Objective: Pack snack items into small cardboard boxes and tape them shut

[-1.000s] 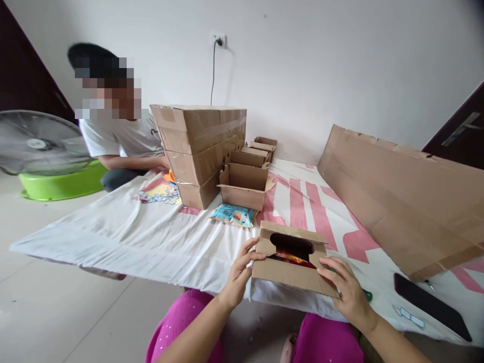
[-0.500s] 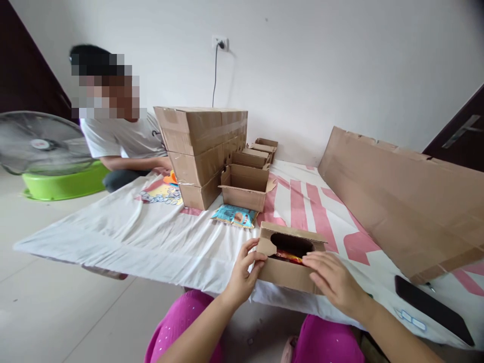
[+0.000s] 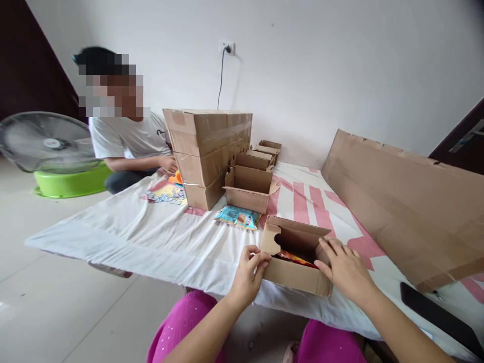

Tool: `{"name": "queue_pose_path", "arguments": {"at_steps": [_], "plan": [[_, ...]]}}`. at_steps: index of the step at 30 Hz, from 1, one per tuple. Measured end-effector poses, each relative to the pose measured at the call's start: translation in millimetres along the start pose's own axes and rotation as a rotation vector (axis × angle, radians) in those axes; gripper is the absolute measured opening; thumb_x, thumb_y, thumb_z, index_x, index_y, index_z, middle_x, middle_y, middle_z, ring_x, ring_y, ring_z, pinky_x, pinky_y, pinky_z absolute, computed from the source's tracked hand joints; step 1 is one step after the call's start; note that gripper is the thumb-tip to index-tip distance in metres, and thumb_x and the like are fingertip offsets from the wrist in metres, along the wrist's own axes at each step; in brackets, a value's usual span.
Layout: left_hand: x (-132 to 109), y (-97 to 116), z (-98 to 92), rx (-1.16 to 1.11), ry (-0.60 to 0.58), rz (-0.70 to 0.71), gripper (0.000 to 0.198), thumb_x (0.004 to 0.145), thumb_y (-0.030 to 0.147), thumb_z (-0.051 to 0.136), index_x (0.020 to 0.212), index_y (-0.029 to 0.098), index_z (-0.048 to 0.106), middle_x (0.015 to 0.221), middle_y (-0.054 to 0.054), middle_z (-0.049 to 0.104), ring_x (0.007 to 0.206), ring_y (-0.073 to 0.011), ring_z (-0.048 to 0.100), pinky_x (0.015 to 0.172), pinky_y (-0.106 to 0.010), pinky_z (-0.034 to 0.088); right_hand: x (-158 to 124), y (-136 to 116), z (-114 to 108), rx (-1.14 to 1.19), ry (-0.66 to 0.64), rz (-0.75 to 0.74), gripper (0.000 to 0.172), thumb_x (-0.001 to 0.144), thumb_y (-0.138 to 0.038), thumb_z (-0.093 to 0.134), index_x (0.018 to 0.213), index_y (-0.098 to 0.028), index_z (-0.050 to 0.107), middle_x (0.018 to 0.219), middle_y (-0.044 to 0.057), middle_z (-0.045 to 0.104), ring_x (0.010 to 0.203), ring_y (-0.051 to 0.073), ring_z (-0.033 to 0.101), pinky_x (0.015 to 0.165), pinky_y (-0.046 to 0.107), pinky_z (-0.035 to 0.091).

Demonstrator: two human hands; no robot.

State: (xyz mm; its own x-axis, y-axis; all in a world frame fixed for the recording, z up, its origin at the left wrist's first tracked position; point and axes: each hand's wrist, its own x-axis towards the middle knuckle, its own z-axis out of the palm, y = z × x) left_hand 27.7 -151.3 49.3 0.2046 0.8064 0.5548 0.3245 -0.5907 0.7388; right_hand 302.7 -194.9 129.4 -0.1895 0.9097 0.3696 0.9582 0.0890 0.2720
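A small open cardboard box (image 3: pixel 298 279) lies at the table's near edge. A red and yellow packet (image 3: pixel 295 258) shows inside it, partly hidden by the front wall. My left hand (image 3: pixel 247 275) pinches the box's left edge beside a notched side flap (image 3: pixel 270 239), thumb and fingers closed. At the box's right end my right hand (image 3: pixel 346 267) grips the side, with fingers over the rim and thumb near the front edge. Just behind the box lies a blue snack packet (image 3: pixel 238 217), touched by neither hand.
Several open boxes (image 3: pixel 247 197) stand in a row beyond the packet, alongside a stack of closed cartons (image 3: pixel 206 169). A large cardboard sheet (image 3: pixel 401 206) leans at the right, near a black flat object (image 3: pixel 438 315). Another person (image 3: pixel 124 136) sits at the left by a fan (image 3: pixel 53 143).
My right hand has moved from over the box opening to its right end. The opening now looks wider. My left hand stays at the left edge.
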Motion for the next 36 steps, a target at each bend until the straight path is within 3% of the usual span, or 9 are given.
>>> {"name": "queue_pose_path", "arguments": {"at_steps": [4,11,15,19,22,27,31,33,36], "plan": [[-2.2,4.1,0.7,0.023,-0.017,-0.012,0.021,0.093,0.023,0.044,0.099,0.023,0.064,0.1,-0.007,0.046,0.093,-0.018,0.054,0.083,-0.034,0.05,1.0,9.8,20.4,0.111,0.011,0.024,0.061,0.09,-0.055,0.039,0.142,-0.023,0.039,0.147,0.015,0.04,0.128,0.036,0.042,0.104,0.063,0.026],[-4.8,7.1,0.3,0.059,-0.042,-0.039,0.023,0.093,0.02,0.042,0.101,0.023,0.063,0.103,-0.007,0.044,0.09,-0.0164,0.056,0.082,-0.033,0.052,7.5,26.8,47.1,0.635,-0.282,0.083,0.076,0.092,-0.054,0.037,0.152,-0.021,0.004,0.153,0.016,0.029,0.138,0.026,0.032,0.107,0.045,0.037],[-3.7,8.4,1.1,0.113,-0.039,-0.034,0.025,0.091,0.016,0.042,0.102,0.024,0.062,0.105,-0.007,0.044,0.089,-0.0157,0.057,0.083,-0.033,0.052,13.2,33.9,55.5,0.861,-0.316,0.11,0.079,0.09,-0.049,0.044,0.152,-0.023,0.003,0.153,0.015,0.029,0.14,0.024,0.03,0.109,0.044,0.034],[-0.9,13.5,0.2,0.198,-0.05,0.004,0.029,0.09,0.014,0.041,0.106,0.025,0.063,0.102,-0.007,0.046,0.094,-0.018,0.056,0.083,-0.034,0.053,21.7,36.0,51.7,0.893,-0.367,0.166,0.076,0.086,-0.045,0.051,0.149,-0.024,0.015,0.145,0.014,0.043,0.126,0.026,0.05,0.1,0.043,0.043],[-0.2,14.4,-1.1,0.224,-0.026,0.011,0.035,0.09,0.015,0.042,0.117,0.028,0.06,0.105,-0.008,0.049,0.096,-0.0192,0.057,0.085,-0.034,0.053,24.6,27.7,42.8,0.807,-0.4,0.243,0.076,0.083,-0.05,0.054,0.145,-0.021,0.022,0.123,0.013,0.063,0.103,0.028,0.065,0.085,0.041,0.05],[-2.7,4.0,-4.0,0.246,0.026,-0.066,0.053,0.091,0.019,0.042,0.143,0.023,0.033,0.112,-0.012,0.055,0.101,-0.0235,0.057,0.089,-0.041,0.051,15.4,8.4,32.9,0.549,-0.324,0.246,0.075,0.086,-0.058,0.045,0.146,-0.018,0.025,0.106,0.014,0.069,0.089,0.031,0.068,0.07,0.04,0.05],[-5.1,-5.9,-7.8,0.235,-0.051,-0.087,0.058,0.091,0.029,0.046,0.144,0.016,0.028,0.115,-0.016,0.058,0.1,-0.0249,0.06,0.089,-0.044,0.051,10.6,-0.7,29.0,0.157,-0.029,0.169,0.065,0.083,-0.063,0.049,0.133,-0.022,0.051,0.082,0.015,0.068,0.08,0.034,0.064,0.066,0.044,0.046],[-7.3,-9.0,-9.1,0.223,-0.083,-0.099,0.06,0.09,0.033,0.048,0.144,0.016,0.026,0.122,-0.016,0.057,0.104,-0.0254,0.06,0.089,-0.044,0.051,11.7,-5.7,25.2,0.03,0.127,0.115,0.06,0.078,-0.065,0.055,0.123,-0.024,0.061,0.086,0.017,0.065,0.084,0.034,0.06,0.07,0.047,0.045],[-11.7,-11.8,-8.9,0.194,-0.099,-0.124,0.061,0.09,0.034,0.049,0.144,0.02,0.025,0.136,-0.016,0.05,0.115,-0.0263,0.058,0.092,-0.044,0.051,15.0,-13.7,15.8,-0.013,0.193,0.062,0.057,0.076,-0.065,0.059,0.116,-0.024,0.065,0.09,0.018,0.062,0.092,0.036,0.056,0.073,0.05,0.045]]}}
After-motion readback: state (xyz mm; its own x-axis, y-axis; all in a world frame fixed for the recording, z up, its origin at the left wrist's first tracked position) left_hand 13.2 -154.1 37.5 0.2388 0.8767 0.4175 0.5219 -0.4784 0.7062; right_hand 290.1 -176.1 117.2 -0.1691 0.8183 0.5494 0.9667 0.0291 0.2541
